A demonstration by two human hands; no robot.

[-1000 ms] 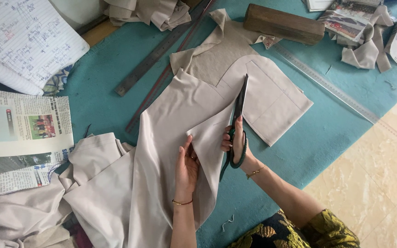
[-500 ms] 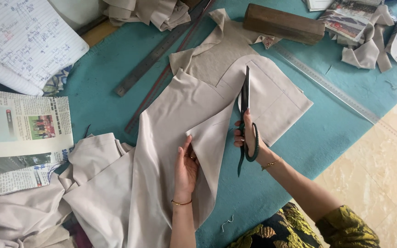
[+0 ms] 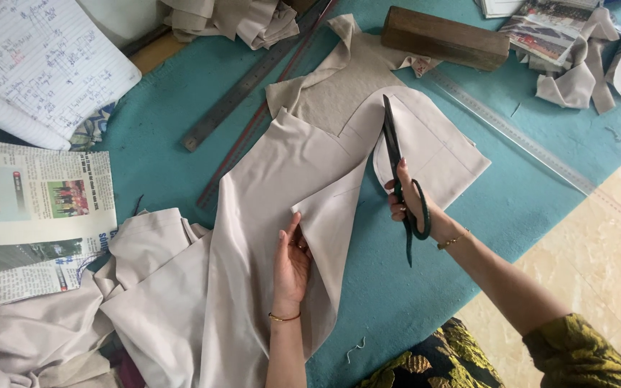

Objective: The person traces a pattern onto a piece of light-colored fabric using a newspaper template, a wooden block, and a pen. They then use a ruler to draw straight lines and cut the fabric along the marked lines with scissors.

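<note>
My right hand (image 3: 410, 201) grips large dark scissors (image 3: 394, 151), blades pointing away from me along the cut edge of the beige fabric (image 3: 267, 215) spread on the teal table (image 3: 159, 151). My left hand (image 3: 290, 266) lies flat on the fabric, fingers on the folded flap near the cut. A rounded beige piece (image 3: 440, 151) lies to the right of the blades. A gold bracelet sits on each wrist.
A metal ruler (image 3: 246, 86) and a clear ruler (image 3: 519, 136) lie on the table. A wooden block (image 3: 443, 37) rests at the top. Newspaper (image 3: 34, 208), a lined notebook (image 3: 30, 65) and fabric scraps (image 3: 576, 79) surround the work. The table edge and tiled floor (image 3: 612, 237) lie right.
My right hand with the scissors has moved forward along the fabric, away from me. My left hand has stayed flat on the cloth.
</note>
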